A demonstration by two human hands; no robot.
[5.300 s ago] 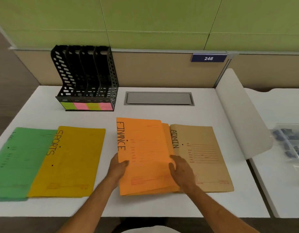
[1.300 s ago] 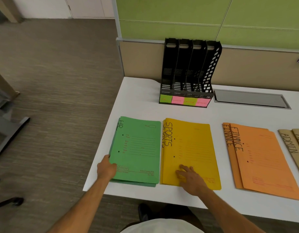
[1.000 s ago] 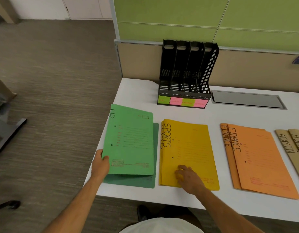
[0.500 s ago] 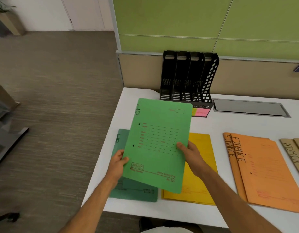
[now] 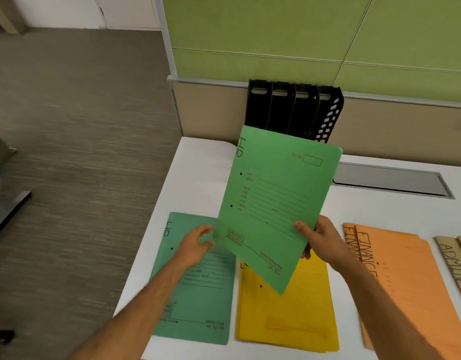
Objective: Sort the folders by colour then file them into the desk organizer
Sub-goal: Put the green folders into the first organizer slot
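A: Folders first. Nearest us the sorted piles lie flat along the bench [image 5: 198, 162]: a second green folder [image 5: 198, 289] at the left, the yellow pile [image 5: 289, 318] beside it, the orange FINANCE pile [image 5: 411, 276] to the right, and the tan ADMIN folders [image 5: 452, 258] at the far right edge.

B: And the one in the air?

A: The green HR folder [image 5: 273, 203] is lifted clear of the piles and tilted. The right hand [image 5: 320, 237] pinches its right edge, thumb on the front face. The left hand [image 5: 195, 245] sits loosely open just beside the lower left corner; whether it touches, I cannot tell.

B: Why hold it like that?

A: Probably to turn it upright, so it can slide into a slot.

B: Which slot?

A: The black desk organizer [image 5: 294, 110] stands at the far side, right behind the folder's top edge. Its lower part is hidden, so no telling yet.
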